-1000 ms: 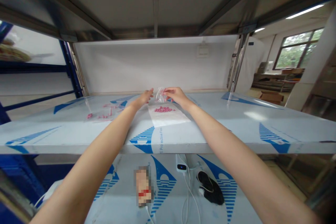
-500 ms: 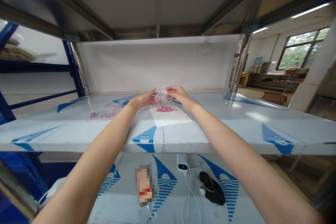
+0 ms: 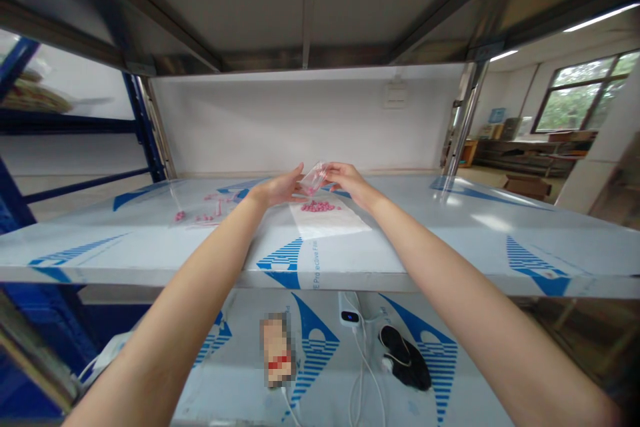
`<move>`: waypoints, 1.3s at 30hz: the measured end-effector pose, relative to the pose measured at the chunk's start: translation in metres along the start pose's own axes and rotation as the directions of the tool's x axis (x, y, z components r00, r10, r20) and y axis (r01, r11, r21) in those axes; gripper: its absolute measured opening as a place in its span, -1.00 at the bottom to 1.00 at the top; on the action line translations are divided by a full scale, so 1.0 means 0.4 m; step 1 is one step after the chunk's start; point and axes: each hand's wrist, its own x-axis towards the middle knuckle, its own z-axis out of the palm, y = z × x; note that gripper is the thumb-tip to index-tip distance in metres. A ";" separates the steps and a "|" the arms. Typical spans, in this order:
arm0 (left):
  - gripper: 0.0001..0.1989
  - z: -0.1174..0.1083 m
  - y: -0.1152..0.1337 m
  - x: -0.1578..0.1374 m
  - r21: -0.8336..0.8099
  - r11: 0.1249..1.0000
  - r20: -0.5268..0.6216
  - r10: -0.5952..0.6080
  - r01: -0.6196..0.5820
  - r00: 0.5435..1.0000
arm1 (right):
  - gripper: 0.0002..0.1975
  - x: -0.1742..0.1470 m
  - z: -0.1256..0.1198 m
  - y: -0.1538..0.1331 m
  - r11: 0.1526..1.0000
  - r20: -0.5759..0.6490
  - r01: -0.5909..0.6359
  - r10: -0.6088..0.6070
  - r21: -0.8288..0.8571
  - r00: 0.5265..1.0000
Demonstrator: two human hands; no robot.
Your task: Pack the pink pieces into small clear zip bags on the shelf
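Observation:
A small clear plastic bag [image 3: 313,181] hangs tilted above the shelf, with some pink showing at its lower end. My right hand [image 3: 349,183] pinches its right side between thumb and fingers. My left hand [image 3: 281,189] is at the bag's left edge, thumb raised and fingers apart; whether it touches the bag I cannot tell. Below the hands, a pile of small pink pieces [image 3: 319,207] lies on a white sheet [image 3: 333,227]. More pink pieces [image 3: 205,218] lie to the left, on or in clear plastic bags, partly behind my left forearm.
The film-covered metal shelf [image 3: 430,247] has posts at both sides and another shelf [image 3: 260,7] overhead. On the lower level lie a blurred-out phone-like object [image 3: 278,350], a white power bank [image 3: 349,310] with cables and a black pouch-like item [image 3: 407,360].
The bag has turned and now shows a broader, flatter side between my hands. Both hands keep nearly the same place over the sheet, and the whole view has shifted slightly.

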 end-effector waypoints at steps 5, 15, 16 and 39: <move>-0.65 0.013 0.007 -0.004 -0.014 0.998 0.097 0.055 -0.054 0.994 | -0.84 -0.001 -0.001 -0.006 1.000 -0.002 0.006 -0.006 0.019 1.000; -0.72 -0.009 0.011 -0.003 0.048 0.970 -0.330 0.239 -0.237 0.913 | -0.84 -0.011 -0.004 -0.004 0.991 0.003 -0.122 0.122 -0.054 0.993; -0.70 -0.010 0.012 -0.003 0.041 0.967 -0.350 0.250 -0.251 0.903 | -0.84 -0.012 -0.003 -0.004 0.987 0.018 -0.146 0.148 -0.063 0.989; -0.61 -0.022 0.012 0.002 0.392 0.908 -0.420 0.320 -0.149 0.849 | -0.77 -0.014 0.003 -0.008 0.938 0.089 -0.331 0.322 0.106 0.942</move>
